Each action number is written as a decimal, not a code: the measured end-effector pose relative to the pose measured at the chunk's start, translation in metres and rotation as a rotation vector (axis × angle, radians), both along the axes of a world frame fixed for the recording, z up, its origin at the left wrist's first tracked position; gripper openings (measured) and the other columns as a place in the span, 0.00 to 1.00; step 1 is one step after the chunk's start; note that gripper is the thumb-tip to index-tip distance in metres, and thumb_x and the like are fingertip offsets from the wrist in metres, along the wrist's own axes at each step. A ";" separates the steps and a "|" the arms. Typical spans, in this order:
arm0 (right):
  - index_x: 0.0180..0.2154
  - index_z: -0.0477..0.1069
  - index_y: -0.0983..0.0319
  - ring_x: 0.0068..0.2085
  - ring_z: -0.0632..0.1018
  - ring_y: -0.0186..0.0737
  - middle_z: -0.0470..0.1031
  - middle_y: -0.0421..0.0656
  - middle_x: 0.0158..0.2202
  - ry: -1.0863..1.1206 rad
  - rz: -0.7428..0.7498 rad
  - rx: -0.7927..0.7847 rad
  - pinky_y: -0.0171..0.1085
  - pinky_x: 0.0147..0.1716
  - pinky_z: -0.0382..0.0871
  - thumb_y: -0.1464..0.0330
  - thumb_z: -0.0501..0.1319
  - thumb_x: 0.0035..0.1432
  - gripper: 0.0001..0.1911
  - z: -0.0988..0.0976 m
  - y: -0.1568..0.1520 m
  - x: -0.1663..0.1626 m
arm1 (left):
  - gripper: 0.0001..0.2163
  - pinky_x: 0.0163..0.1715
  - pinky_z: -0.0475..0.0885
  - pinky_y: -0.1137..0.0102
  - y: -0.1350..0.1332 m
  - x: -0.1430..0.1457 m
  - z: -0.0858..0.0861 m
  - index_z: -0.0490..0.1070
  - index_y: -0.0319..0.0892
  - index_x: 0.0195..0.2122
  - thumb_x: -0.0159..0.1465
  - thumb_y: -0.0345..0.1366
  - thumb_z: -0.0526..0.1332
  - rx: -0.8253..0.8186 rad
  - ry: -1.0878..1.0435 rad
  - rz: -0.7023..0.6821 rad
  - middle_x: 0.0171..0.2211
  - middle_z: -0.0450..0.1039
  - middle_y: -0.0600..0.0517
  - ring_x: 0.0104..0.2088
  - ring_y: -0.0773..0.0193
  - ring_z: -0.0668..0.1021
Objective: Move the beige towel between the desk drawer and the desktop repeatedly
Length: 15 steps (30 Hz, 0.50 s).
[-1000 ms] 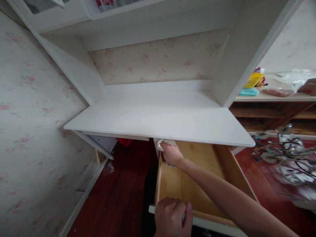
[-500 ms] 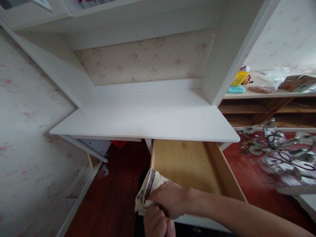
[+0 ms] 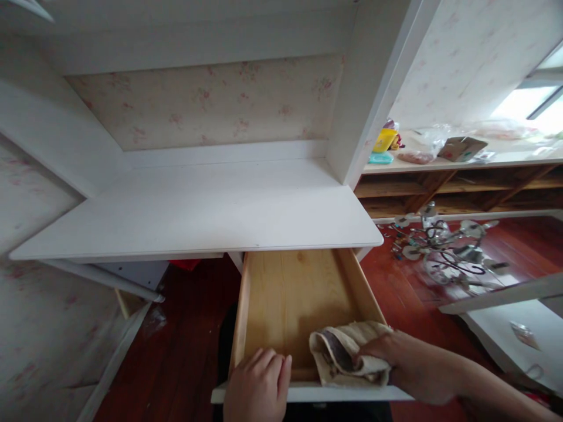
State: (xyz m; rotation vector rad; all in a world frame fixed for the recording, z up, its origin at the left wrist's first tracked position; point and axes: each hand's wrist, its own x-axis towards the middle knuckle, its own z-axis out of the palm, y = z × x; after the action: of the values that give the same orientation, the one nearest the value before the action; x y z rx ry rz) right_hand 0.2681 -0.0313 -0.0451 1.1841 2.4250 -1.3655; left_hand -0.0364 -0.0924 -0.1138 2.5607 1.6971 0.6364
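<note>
A pale wooden drawer (image 3: pixel 290 299) with a white front is pulled out from under the white desk (image 3: pixel 211 217). My left hand (image 3: pixel 259 384) is closed over the top edge of the drawer front, left of the middle. With my right hand (image 3: pixel 396 363) I grip a folded beige cloth (image 3: pixel 352 354) with dark stains. The cloth lies against the front right corner of the drawer, over its front edge. The thumb of my right hand presses on the cloth; the other fingers are mostly hidden.
To the right, a chandelier (image 3: pixel 453 252) with curved arms lies on the red wooden floor (image 3: pixel 409 305). Behind it is a low shelf unit (image 3: pixel 396 189) bearing a yellow container (image 3: pixel 384 140) and a cardboard box (image 3: pixel 461 149). A white furniture piece (image 3: pixel 505 340) stands at the lower right.
My right hand has carried the cloth from the drawer's left side to its front right corner. My left hand now rests on the drawer front. The view has turned to the right.
</note>
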 end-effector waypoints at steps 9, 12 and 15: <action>0.63 0.68 0.55 0.54 0.79 0.49 0.74 0.46 0.59 0.029 -0.370 0.597 0.41 0.51 0.74 0.74 0.55 0.57 0.32 0.022 -0.008 0.026 | 0.23 0.21 0.62 0.67 -0.010 0.000 -0.003 0.70 0.46 0.19 0.72 0.37 0.50 -0.058 0.175 0.090 0.19 0.72 0.54 0.20 0.63 0.76; 0.68 0.60 0.53 0.59 0.75 0.51 0.68 0.44 0.64 0.034 -0.279 0.939 0.45 0.57 0.72 0.75 0.56 0.58 0.37 0.035 -0.020 0.032 | 0.23 0.23 0.64 0.67 -0.010 0.001 -0.004 0.70 0.46 0.19 0.72 0.37 0.51 -0.044 0.181 0.097 0.19 0.72 0.54 0.21 0.62 0.76; 0.69 0.58 0.52 0.61 0.72 0.53 0.67 0.42 0.65 -0.009 -0.134 1.060 0.50 0.59 0.70 0.76 0.56 0.58 0.39 0.026 -0.031 0.029 | 0.22 0.23 0.65 0.67 -0.009 0.001 -0.007 0.69 0.46 0.18 0.71 0.36 0.52 -0.007 0.150 0.068 0.18 0.71 0.54 0.20 0.63 0.76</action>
State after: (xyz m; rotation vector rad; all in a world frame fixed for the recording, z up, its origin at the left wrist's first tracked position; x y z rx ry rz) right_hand 0.2971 -0.0626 -0.0192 1.4844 3.1560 0.0504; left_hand -0.0350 -0.1009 -0.1208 2.6169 1.8339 0.4496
